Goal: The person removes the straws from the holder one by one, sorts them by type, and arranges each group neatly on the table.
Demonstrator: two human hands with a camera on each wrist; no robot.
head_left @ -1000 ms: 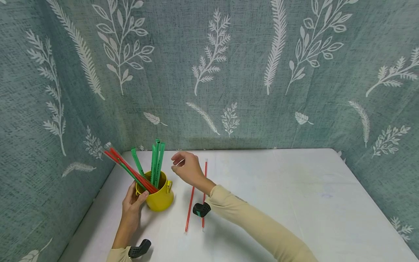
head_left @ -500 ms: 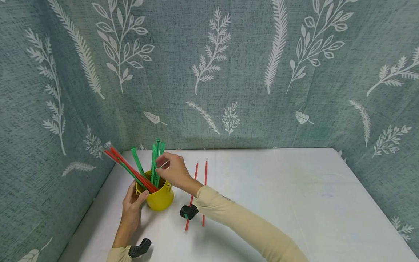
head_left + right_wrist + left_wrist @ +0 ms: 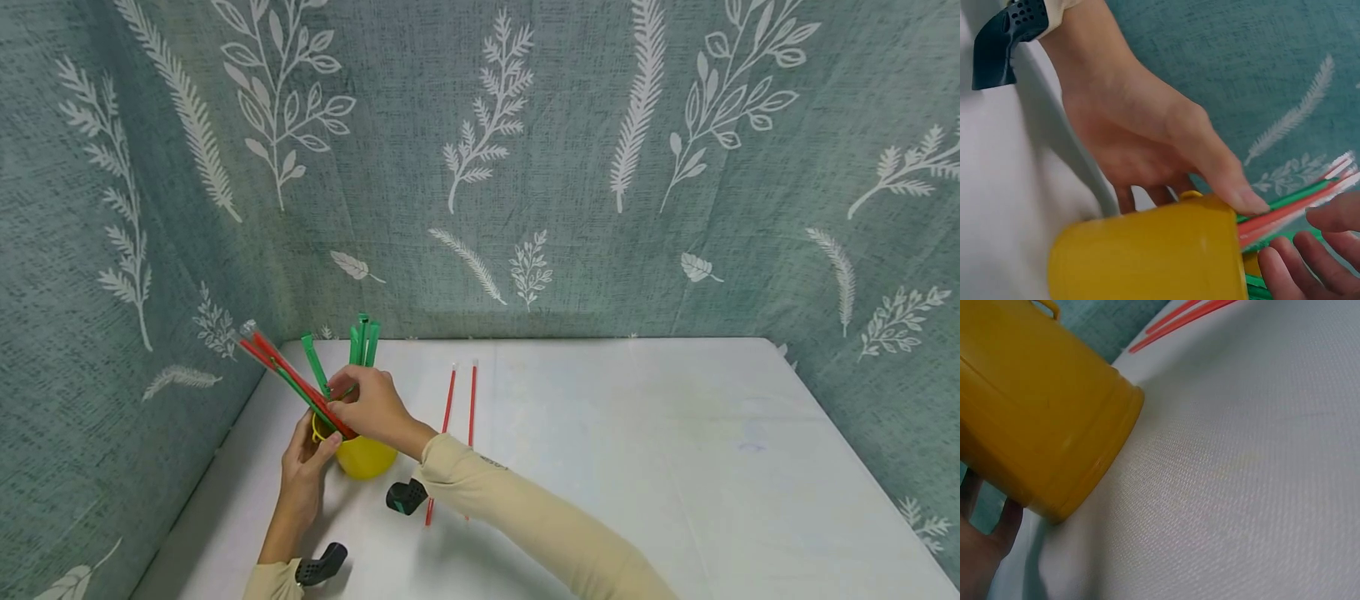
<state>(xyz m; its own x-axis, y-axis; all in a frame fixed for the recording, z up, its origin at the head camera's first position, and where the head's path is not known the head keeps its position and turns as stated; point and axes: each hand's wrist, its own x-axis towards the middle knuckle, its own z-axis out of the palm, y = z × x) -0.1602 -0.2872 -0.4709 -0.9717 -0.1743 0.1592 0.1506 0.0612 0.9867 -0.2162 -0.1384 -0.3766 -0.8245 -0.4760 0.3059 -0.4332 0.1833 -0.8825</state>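
Note:
My left hand (image 3: 298,492) grips the yellow pail (image 3: 367,458) from its left side, thumb at the rim. Several red straws (image 3: 300,381) in clear wrappers lean out of the pail to the left, a thin green one beside them. Green-wrapped straws (image 3: 363,340) stand toward its back, partly behind my right hand (image 3: 375,408). That hand is over the pail's mouth, thumb and fingers spread around the leaning red straws. In the right wrist view a gap shows between thumb (image 3: 1338,212) and fingers (image 3: 1291,269), right at the straws.
Two loose red straws (image 3: 472,396) lie on the white table (image 3: 637,450) right of the pail, partly under the right forearm. A leaf-patterned curtain (image 3: 570,167) hangs behind and at the sides. Each wrist wears a black camera (image 3: 321,567).
My right hand has moved left and down, from beside the pail, past the green straws, to the leaning red straws. My left hand keeps its hold on the pail.

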